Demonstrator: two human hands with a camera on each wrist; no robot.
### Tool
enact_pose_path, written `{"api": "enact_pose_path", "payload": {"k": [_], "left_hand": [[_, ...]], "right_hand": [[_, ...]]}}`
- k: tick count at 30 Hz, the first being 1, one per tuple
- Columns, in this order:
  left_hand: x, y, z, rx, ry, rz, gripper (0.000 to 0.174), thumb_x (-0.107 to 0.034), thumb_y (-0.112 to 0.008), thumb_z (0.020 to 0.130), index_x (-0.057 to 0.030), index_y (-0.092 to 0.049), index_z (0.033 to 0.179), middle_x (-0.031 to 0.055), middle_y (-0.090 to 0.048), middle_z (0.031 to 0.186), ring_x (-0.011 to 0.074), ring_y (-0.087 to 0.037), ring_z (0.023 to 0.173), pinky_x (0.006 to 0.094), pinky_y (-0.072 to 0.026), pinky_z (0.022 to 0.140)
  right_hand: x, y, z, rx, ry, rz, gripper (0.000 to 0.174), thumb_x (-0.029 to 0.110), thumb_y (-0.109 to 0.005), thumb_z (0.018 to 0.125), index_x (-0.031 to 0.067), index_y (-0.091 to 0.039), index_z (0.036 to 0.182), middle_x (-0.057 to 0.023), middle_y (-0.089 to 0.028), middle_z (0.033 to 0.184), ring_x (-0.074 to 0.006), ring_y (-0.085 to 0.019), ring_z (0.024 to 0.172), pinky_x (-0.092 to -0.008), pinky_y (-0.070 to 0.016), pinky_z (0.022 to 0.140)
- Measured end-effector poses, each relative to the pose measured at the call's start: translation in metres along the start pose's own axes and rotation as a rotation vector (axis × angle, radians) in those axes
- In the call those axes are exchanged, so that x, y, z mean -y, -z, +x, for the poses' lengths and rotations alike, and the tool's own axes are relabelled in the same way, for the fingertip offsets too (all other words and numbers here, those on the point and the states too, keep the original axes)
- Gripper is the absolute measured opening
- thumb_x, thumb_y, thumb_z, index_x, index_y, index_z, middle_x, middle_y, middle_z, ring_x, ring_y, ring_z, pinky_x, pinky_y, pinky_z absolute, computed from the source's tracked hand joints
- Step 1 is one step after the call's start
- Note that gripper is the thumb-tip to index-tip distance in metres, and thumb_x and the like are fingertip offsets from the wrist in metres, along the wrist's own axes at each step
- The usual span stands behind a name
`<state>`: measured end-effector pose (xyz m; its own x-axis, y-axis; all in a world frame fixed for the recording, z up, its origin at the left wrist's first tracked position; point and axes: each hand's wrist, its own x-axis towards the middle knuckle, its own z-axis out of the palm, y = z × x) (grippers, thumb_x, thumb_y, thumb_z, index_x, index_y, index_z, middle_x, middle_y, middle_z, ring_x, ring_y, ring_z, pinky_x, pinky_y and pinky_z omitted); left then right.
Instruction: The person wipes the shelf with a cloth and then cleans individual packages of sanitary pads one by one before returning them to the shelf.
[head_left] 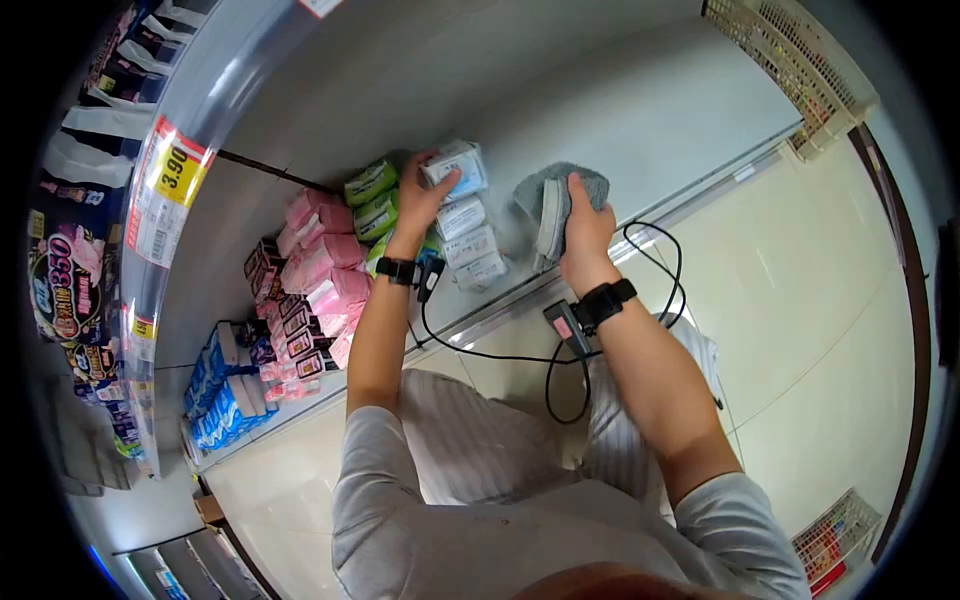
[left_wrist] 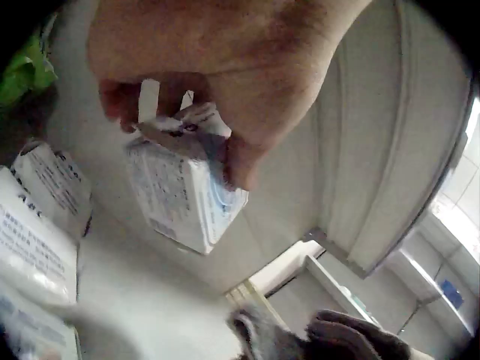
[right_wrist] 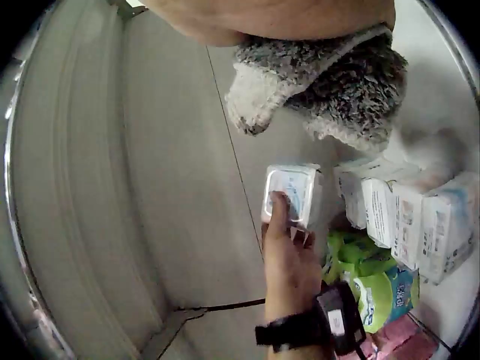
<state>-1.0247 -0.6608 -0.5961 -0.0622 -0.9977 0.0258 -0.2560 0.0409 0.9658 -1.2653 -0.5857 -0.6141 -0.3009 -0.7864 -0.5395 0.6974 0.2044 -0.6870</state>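
Note:
My left hand [head_left: 418, 200] grips a white pack with a pale blue front [head_left: 462, 170], thumb on one side and fingers on the other. In the left wrist view this pack [left_wrist: 176, 191] is held above the shelf surface, small printed text on its side. A folded grey fluffy cloth [head_left: 595, 185] with a pale edge is in my right hand [head_left: 588, 235], thumb along its top. The right wrist view shows the cloth's shaggy pile [right_wrist: 352, 94] below the hand. Beside the left hand, more white packs [head_left: 470, 250] stand in a row near the shelf's front edge.
Green packs [head_left: 375, 195] and stacked pink packs [head_left: 330, 260] stand left of the white row, with blue packs [head_left: 225, 390] farther along. An upper shelf with a price tag [head_left: 175, 180] overhangs at left. A black cable [head_left: 490, 355] links both wrists. A beige basket [head_left: 790, 70] sits at the far end.

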Motion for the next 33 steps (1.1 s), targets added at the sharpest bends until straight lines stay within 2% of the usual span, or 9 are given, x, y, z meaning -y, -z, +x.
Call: {"api": "enact_pose_path", "payload": {"k": [2,5,7,9,16,25,27,31,33], "left_hand": [[0.023,0.012,0.034,-0.235,-0.122,0.357,0.064,-0.015,-0.085,0.078,-0.0058,-0.051,0.131,0.0098,-0.057,0.125,0.0204,-0.058,0.107,0.0328,-0.0475,0.094],[0.070,0.018,0.087,-0.354,-0.216,0.239,0.074,-0.016,-0.086,0.077,-0.0076,-0.046,0.138,0.0098,-0.057,0.124,0.0217,-0.058,0.105,0.0334,-0.0484,0.092],[0.045,0.004,0.090,-0.349,-0.113,0.100,0.085,-0.015,-0.086,0.075,-0.0095,-0.039,0.146,0.0138,-0.056,0.128,0.0263,-0.057,0.113,0.0366,-0.0475,0.097],[0.081,0.020,0.124,-0.394,-0.220,0.644,0.078,-0.010,-0.081,0.074,-0.0088,-0.045,0.143,0.0192,-0.053,0.129,0.0339,-0.049,0.123,0.0426,-0.0444,0.102],[0.153,0.045,0.175,-0.299,-0.248,0.882,0.071,0.002,-0.065,0.073,-0.0092,-0.048,0.140,0.0257,-0.049,0.132,0.0456,-0.044,0.126,0.0457,-0.0384,0.109],[0.159,0.042,0.162,-0.123,0.165,1.161,0.053,-0.019,-0.059,0.086,-0.0070,-0.054,0.137,0.0273,-0.046,0.138,0.0444,-0.047,0.124,0.0481,-0.0372,0.109],[0.118,0.022,0.146,-0.081,0.417,1.160,0.072,-0.042,-0.060,0.086,-0.0003,-0.045,0.143,0.0273,-0.042,0.145,0.0432,-0.044,0.130,0.0479,-0.0355,0.111],[0.125,0.016,0.139,-0.234,0.444,1.137,0.102,-0.064,-0.060,0.077,0.0063,-0.034,0.147,0.0256,-0.038,0.150,0.0412,-0.039,0.137,0.0466,-0.0333,0.113],[0.101,0.006,0.129,-0.155,0.523,1.079,0.121,-0.067,-0.071,0.065,0.0072,-0.027,0.150,0.0261,-0.038,0.150,0.0414,-0.036,0.140,0.0445,-0.0349,0.113]], "right_hand": [[0.000,-0.002,0.003,-0.033,-0.044,0.004,0.073,0.041,-0.074,0.086,-0.0085,-0.044,0.132,-0.0197,-0.057,0.126,-0.0280,-0.058,0.110,-0.0376,-0.0483,0.093],[0.004,-0.004,-0.005,-0.031,-0.036,0.018,0.056,0.037,-0.074,0.088,-0.0047,-0.054,0.120,-0.0148,-0.065,0.110,-0.0249,-0.065,0.096,-0.0368,-0.0544,0.082],[0.009,-0.005,-0.010,-0.017,-0.078,0.019,0.057,0.038,-0.074,0.088,-0.0043,-0.053,0.120,-0.0142,-0.065,0.111,-0.0243,-0.064,0.096,-0.0365,-0.0535,0.083],[0.002,-0.003,-0.007,-0.006,-0.089,0.026,0.061,0.042,-0.074,0.087,-0.0040,-0.052,0.121,-0.0137,-0.064,0.112,-0.0242,-0.063,0.098,-0.0365,-0.0526,0.084],[0.023,-0.003,-0.014,-0.024,-0.143,0.019,0.067,0.042,-0.072,0.089,-0.0076,-0.047,0.126,-0.0185,-0.058,0.121,-0.0265,-0.059,0.107,-0.0370,-0.0495,0.091],[0.016,0.002,-0.004,-0.056,-0.199,0.007,0.080,0.046,-0.072,0.087,-0.0101,-0.040,0.134,-0.0196,-0.056,0.125,-0.0281,-0.059,0.109,-0.0390,-0.0503,0.092],[0.012,0.000,-0.003,-0.090,-0.227,-0.014,0.076,0.046,-0.072,0.087,-0.0081,-0.042,0.132,-0.0180,-0.059,0.120,-0.0276,-0.062,0.104,-0.0396,-0.0530,0.088],[0.020,-0.005,-0.013,-0.017,-0.219,0.029,0.076,0.045,-0.072,0.087,-0.0081,-0.042,0.133,-0.0190,-0.057,0.124,-0.0274,-0.060,0.108,-0.0387,-0.0501,0.092],[0.021,-0.007,-0.016,0.045,-0.214,0.050,0.078,0.046,-0.071,0.088,-0.0089,-0.041,0.134,-0.0203,-0.055,0.129,-0.0278,-0.057,0.114,-0.0381,-0.0469,0.097]]}}
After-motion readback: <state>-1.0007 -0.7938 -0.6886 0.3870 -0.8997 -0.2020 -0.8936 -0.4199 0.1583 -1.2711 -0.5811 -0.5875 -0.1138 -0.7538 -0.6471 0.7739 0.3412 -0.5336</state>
